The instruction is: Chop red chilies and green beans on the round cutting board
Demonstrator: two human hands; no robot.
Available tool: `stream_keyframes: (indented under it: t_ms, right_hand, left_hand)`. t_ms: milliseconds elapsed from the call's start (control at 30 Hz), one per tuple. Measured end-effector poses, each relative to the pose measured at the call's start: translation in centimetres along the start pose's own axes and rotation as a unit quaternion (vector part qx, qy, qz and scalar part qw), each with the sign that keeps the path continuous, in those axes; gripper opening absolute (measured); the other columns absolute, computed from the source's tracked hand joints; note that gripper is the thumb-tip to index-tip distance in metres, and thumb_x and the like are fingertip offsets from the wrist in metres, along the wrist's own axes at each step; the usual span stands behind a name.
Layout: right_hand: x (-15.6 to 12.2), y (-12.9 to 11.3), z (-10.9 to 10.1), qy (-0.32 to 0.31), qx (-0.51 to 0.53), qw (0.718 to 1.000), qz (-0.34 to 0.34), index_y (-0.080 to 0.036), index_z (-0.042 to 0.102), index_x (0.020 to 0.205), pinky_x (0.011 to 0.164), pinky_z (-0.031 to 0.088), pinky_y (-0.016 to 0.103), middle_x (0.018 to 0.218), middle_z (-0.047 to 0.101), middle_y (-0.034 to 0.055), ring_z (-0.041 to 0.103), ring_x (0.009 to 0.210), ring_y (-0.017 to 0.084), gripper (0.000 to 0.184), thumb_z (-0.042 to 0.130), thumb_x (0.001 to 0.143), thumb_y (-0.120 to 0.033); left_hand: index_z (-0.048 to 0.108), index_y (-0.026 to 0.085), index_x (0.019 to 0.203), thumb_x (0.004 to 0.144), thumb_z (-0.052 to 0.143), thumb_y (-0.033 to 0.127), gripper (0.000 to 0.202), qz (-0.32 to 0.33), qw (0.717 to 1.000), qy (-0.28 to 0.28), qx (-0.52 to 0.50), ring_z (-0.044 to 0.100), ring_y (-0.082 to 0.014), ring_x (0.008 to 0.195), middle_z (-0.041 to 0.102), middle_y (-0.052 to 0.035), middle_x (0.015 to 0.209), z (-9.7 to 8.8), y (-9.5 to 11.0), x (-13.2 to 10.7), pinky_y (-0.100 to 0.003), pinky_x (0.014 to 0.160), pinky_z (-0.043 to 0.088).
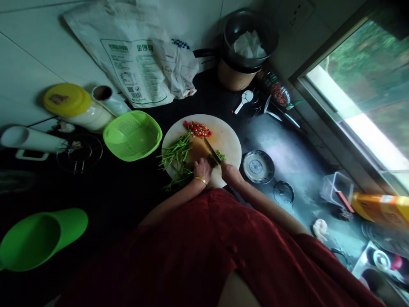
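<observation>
Both hands are placed over the board (230, 135): the knife (212, 150) is gripped by the closed right hand (231, 174); the left hand (202, 169) is set beside the blade with fingers curled, its hold on the stems (175, 152) being hidden. The stems are spread across the board's left side, below chopped chillies (198, 128). Slicing appears to be in hand. For the next cut, stems should be fed evenly, with curled fingers clear of the edge.
</observation>
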State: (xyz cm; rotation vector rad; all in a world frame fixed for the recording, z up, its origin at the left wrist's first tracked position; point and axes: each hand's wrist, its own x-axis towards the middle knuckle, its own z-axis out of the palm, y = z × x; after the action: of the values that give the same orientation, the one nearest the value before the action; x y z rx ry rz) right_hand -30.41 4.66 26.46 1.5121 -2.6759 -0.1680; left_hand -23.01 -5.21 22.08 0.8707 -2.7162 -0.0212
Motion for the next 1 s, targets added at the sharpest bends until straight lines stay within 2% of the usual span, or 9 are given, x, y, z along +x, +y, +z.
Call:
stream_keyframes:
  t_ms: [167,333,467,600,767,900,1000]
  right_hand:
    - [-1.9,1.1,-0.3,-0.014,-0.007,1.000,-0.006,-0.011,0.042,0.122,0.070,0.047,0.032,0.093,0.067,0.0149,0.067,0.088,0.025,0.031,0.032,0.092,-0.015]
    - [-0.1,0.8,-0.1,-0.029,-0.013,0.999,-0.017,-0.010,0.043,0.121,0.076,0.048,0.034,0.099,0.067,0.0164,0.066,0.094,0.026,0.032,0.034,0.090,-0.012]
    - [1.6,-0.1,0.2,0.001,0.004,1.000,-0.018,-0.007,0.042,0.122,0.078,0.048,0.034,0.100,0.066,0.0180,0.066,0.094,0.026,0.036,0.031,0.089,-0.008]
    - [0.7,0.3,0.1,0.013,0.009,1.000,-0.012,-0.008,0.041,0.121,0.076,0.048,0.033,0.098,0.067,0.0170,0.066,0.092,0.025,0.032,0.029,0.092,-0.012]
    - [-1.1,1.2,-0.2,-0.021,-0.007,1.000,-0.017,-0.012,0.042,0.119,0.073,0.048,0.032,0.096,0.067,0.0145,0.067,0.090,0.025,0.027,0.031,0.095,-0.019]
    - [-0.2,0.3,0.1,-0.035,-0.017,0.999,-0.017,-0.010,0.042,0.120,0.078,0.048,0.033,0.099,0.067,0.0166,0.066,0.097,0.025,0.031,0.032,0.091,-0.013]
    - [1.1,-0.6,0.6,-0.014,-0.004,1.000,-0.012,-0.008,0.041,0.125,0.079,0.048,0.034,0.100,0.066,0.0179,0.066,0.097,0.026,0.038,0.032,0.088,-0.008]
  left_hand:
    - [0.052,0.004,0.127,0.096,0.041,0.027,0.040,0.000,1.000,-0.004,-0.011,0.048,-0.0286,0.107,0.055,-0.0221,0.120,-0.2,0.0,-0.1,-0.040,0.084,0.038]
    - [0.056,0.008,0.122,0.095,0.044,0.030,0.037,0.010,1.000,0.002,-0.008,0.046,-0.0290,0.108,0.056,-0.0199,0.117,0.4,-0.2,0.3,-0.039,0.085,0.038]
    - [0.058,0.011,0.119,0.095,0.044,0.034,0.036,0.007,1.000,0.006,0.000,0.046,-0.0292,0.109,0.058,-0.0174,0.114,1.0,-0.3,0.4,-0.039,0.087,0.037]
    - [0.057,0.008,0.121,0.095,0.044,0.032,0.038,-0.007,1.000,0.019,-0.006,0.048,-0.0290,0.108,0.057,-0.0192,0.115,0.9,-0.2,0.3,-0.038,0.086,0.038]
    - [0.055,0.004,0.122,0.094,0.046,0.031,0.040,-0.003,1.000,0.017,-0.010,0.049,-0.0291,0.107,0.055,-0.0219,0.118,0.6,-0.1,0.3,-0.038,0.084,0.039]
    - [0.057,0.005,0.120,0.094,0.046,0.031,0.038,-0.003,1.000,0.012,-0.009,0.049,-0.0295,0.107,0.057,-0.0213,0.115,0.6,-0.1,0.3,-0.038,0.084,0.038]
    - [0.059,0.005,0.118,0.095,0.043,0.031,0.038,0.002,1.000,0.007,-0.004,0.048,-0.0303,0.108,0.058,-0.0212,0.113,0.7,-0.2,0.1,-0.038,0.085,0.038]
